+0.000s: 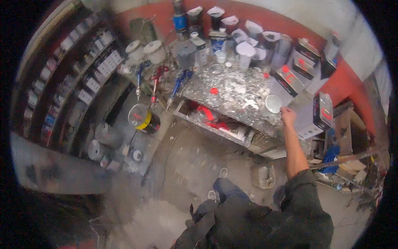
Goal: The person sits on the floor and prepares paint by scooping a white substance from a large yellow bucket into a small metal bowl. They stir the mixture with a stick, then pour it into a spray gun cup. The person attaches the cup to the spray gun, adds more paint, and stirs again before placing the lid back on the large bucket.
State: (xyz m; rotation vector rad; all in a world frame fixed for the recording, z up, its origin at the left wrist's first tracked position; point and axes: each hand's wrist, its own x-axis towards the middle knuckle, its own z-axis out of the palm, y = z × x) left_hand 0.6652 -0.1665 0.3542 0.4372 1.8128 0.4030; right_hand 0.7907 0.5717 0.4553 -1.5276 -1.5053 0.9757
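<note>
My right arm reaches forward over the right front part of a paint-spattered workbench. At the bench edge my right hand is closed at the rim of a round pale cup; the fingertips are partly hidden and blurred. Close beside the cup stand boxy metal cans with red caps, one of them a grey-white can. Another large can is just right of my hand. A white scrap and a red cap lie on the bench top. My left hand does not show.
Spray guns, one blue and one red, hang at the bench's left end. Below the top, an open drawer holds red items. Shelves of small cans line the left. A yellow-banded drum and a plastic jug stand lower.
</note>
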